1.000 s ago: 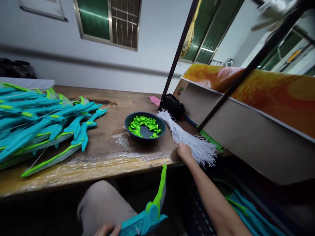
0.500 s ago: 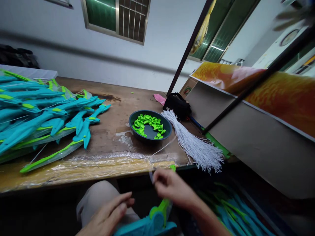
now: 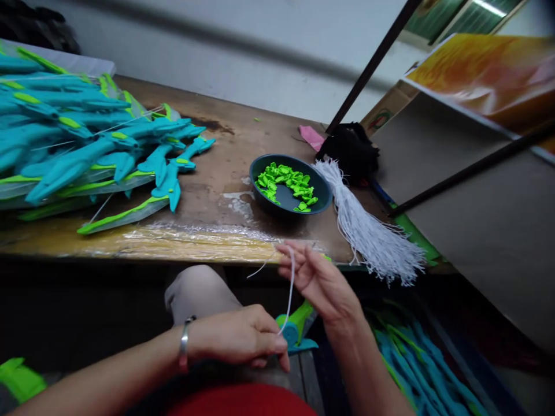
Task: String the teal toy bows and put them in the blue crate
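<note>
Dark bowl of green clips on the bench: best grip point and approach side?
Take the bowl by its near-left rim, coming from the bench edge. That side looks bare wood, and the rim shows as a thin raised lip that likely suits a pinch. The white string bundle lies close along its right side and a black bundle sits behind it, crowding those approaches. Green clips fill the inside, so stay on the rim.

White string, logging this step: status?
Left hand and right hand both pinch white string. Toy bow in lap. Nothing in the way.
</note>
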### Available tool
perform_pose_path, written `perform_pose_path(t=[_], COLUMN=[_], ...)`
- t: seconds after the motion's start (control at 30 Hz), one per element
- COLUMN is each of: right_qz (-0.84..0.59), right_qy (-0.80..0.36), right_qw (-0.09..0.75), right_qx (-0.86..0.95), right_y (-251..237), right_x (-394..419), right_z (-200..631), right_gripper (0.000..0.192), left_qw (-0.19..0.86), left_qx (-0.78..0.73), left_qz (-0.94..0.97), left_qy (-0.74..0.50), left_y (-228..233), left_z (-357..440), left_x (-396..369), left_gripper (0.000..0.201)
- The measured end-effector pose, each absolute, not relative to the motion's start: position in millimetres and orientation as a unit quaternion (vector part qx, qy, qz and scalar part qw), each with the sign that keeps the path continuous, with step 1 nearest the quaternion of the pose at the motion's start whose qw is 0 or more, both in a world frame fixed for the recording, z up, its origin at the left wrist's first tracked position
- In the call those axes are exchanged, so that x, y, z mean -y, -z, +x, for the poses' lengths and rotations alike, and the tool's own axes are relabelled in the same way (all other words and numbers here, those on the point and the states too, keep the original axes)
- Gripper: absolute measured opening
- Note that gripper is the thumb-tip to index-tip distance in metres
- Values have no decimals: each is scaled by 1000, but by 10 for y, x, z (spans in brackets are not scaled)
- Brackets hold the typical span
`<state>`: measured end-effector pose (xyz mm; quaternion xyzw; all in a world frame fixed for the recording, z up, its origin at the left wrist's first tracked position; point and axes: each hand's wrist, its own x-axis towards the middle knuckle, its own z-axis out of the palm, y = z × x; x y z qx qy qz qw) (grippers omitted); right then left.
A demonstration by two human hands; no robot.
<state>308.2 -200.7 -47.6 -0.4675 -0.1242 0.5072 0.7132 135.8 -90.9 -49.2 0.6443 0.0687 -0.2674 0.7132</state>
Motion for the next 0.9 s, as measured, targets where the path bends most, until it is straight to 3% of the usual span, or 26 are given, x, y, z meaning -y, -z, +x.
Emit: perform_pose_path(t=[0.2,0.37,0.43,0.6,0.73,0.9], right_qz=[-464,-532,-605,-797,-827,-840], right_qy=[-308,-208,-162,-51,40,151], right_qw=[822,812,767,514,378,263], right_qx=[119,119,142,315,414,449], right_y=[158,-22,-24,30,187,450], right_x=[1971,2291,2492,2909,2927,2769], right_z=[3576,3700,3679,3505,3319,3270], right_gripper=[34,36,34,13,12,16], left_qw=[638,597,606,738,849,910], left_qx=[-55,-45,-38,-139,-169,-147], left_qz=[708,741,739,656,500,388], left_qy=[298,305,292,74,23,11], left_y=[640,643,615,689,886,1000], left_z=[1322,1319,1376,1795,2312,2732], left_x=[1008,1031,984,902,1060,1297], left_gripper=[29,29,20,45,51,53])
